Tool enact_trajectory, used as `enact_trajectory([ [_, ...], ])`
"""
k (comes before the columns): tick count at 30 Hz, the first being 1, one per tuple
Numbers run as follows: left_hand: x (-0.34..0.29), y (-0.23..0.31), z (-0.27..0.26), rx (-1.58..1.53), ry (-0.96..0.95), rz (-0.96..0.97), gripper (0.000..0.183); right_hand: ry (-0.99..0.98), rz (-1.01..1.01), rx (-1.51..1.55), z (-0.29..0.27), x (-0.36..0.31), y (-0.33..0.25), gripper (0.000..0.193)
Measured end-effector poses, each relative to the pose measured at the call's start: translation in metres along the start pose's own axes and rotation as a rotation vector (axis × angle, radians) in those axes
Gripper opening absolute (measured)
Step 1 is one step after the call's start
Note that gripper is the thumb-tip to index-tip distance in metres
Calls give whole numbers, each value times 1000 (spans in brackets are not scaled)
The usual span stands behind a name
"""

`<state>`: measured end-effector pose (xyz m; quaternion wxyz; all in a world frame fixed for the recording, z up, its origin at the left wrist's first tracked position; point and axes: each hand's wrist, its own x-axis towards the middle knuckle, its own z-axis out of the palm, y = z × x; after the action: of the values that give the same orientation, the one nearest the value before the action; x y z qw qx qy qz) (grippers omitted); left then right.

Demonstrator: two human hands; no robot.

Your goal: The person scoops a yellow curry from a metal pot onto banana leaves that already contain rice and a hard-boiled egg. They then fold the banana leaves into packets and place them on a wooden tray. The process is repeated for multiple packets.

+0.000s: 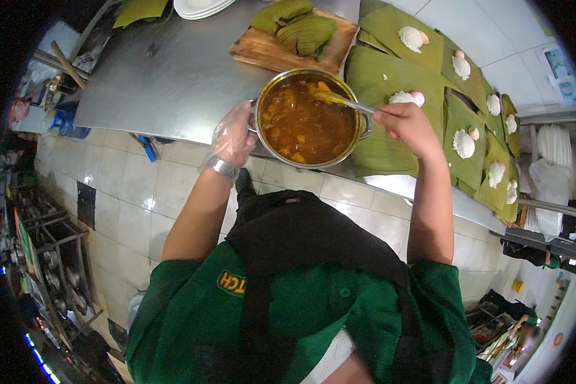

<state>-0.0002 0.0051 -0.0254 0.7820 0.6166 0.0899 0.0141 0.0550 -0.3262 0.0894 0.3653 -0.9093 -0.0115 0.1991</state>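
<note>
In front of me is a round metal pot [308, 165] full of brown stew [307, 125] with yellowish chunks. My left hand [235, 133], in a clear plastic glove, closes round the pot's left handle. With bare fingers, my right hand [406, 128] grips the handle of a spoon [342, 99]. The spoon's bowl dips into the stew near the far rim and carries a yellowish piece. Just right of the pot, green banana leaves [381, 150] lie spread out, and a mound of white rice [403, 98] sits on them, partly behind my right hand.
More leaves run along the right, bearing several rice mounds [464, 144], some with an egg-like piece. Beyond the pot, folded leaf parcels [304, 32] rest on a wooden board [256, 50]. White plates [201, 8] stand at the far edge of the steel table [153, 83]. Shelving [51, 230] stands at left.
</note>
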Motion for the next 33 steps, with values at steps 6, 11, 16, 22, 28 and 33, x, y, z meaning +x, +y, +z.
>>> enact_trajectory([
  [6,1,3,3,-122,119,-243,25,-58,-177,-46,-10,-39,-4,25],
  [11,-2,11,6,-129,94,-225,26,134,-202,-458,13,-44,-31,30],
  [16,-5,24,11,-94,139,-336,27,151,-165,-582,44,-6,-43,33],
  [22,-1,-3,-2,195,-3,225,27,149,-272,-532,37,-19,-46,28],
  [28,-3,7,-5,337,32,32,38,72,-360,-519,22,-72,-55,25],
  [33,-8,24,7,63,114,-340,39,100,-362,-492,23,-85,-56,27],
])
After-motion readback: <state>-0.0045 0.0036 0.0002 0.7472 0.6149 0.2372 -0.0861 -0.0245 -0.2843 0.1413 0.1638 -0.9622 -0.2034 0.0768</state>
